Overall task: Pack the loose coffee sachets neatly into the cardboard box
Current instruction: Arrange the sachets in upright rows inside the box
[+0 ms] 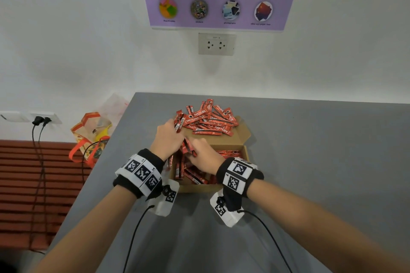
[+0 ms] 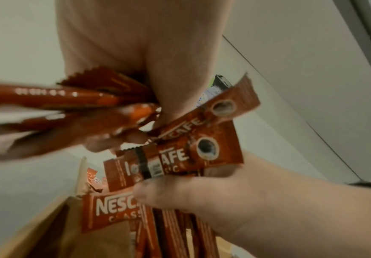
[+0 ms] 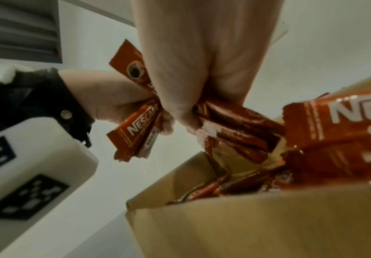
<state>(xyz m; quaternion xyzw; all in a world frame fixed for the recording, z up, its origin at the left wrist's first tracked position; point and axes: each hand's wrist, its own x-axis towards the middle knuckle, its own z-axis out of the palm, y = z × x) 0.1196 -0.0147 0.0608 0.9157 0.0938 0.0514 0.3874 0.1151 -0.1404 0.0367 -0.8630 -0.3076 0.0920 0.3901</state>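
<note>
An open cardboard box (image 1: 240, 138) stands on the grey table, with red Nescafe sachets (image 1: 190, 173) standing and lying inside it. A loose pile of sachets (image 1: 208, 118) covers its back flap and the table behind. My left hand (image 1: 175, 132) grips a bunch of sachets (image 2: 87, 99) over the box's back left corner. My right hand (image 1: 194, 149) grips another bunch (image 3: 235, 129) just beside it, above the box's inside. The two hands touch or nearly touch. In the right wrist view the left hand's bunch (image 3: 136, 129) hangs above the box's front wall (image 3: 246, 227).
The grey table (image 1: 321, 162) runs to the wall at the back, and its left edge slants down past my left arm. A plastic bag (image 1: 93, 135) sits off the table to the left. Wall sockets (image 1: 216, 43) and a purple poster hang behind.
</note>
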